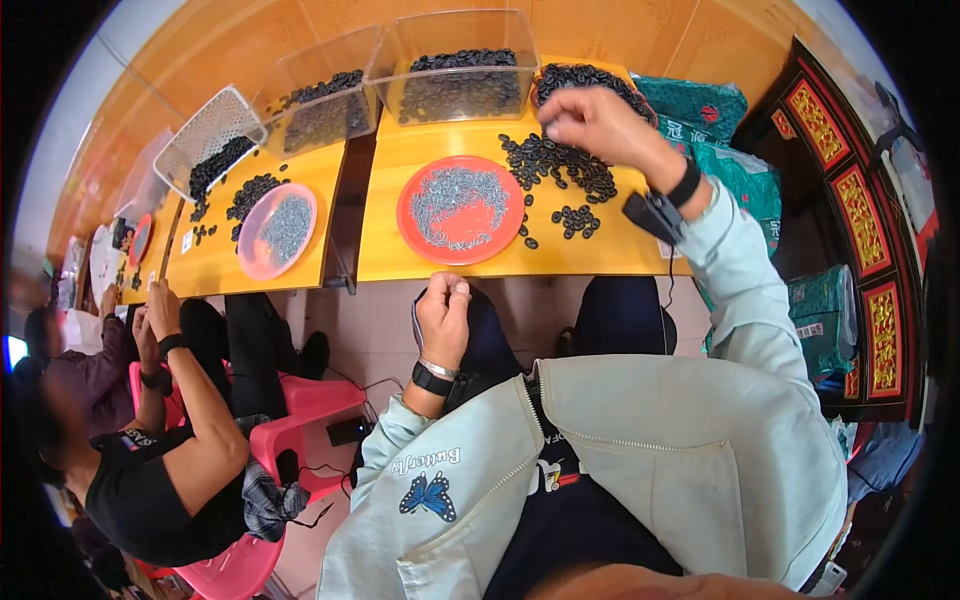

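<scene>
The left hand (pixel 443 305) hangs below the near edge of the surface (pixel 400 262), fingers curled in a loose fist; what it holds, if anything, cannot be told. Just beyond lies a red plate (pixel 412 212) of grey pieces. Farther right, the right hand (pixel 598 125) reaches over a scatter of black seeds (pixel 560 165), fingertips pinched together above them. Behind stand a clear bin (pixel 455 60) and a round basket (pixel 585 78), both filled with seeds. At left, another person (pixel 150 450) sits by a pink plate (pixel 250 255).
</scene>
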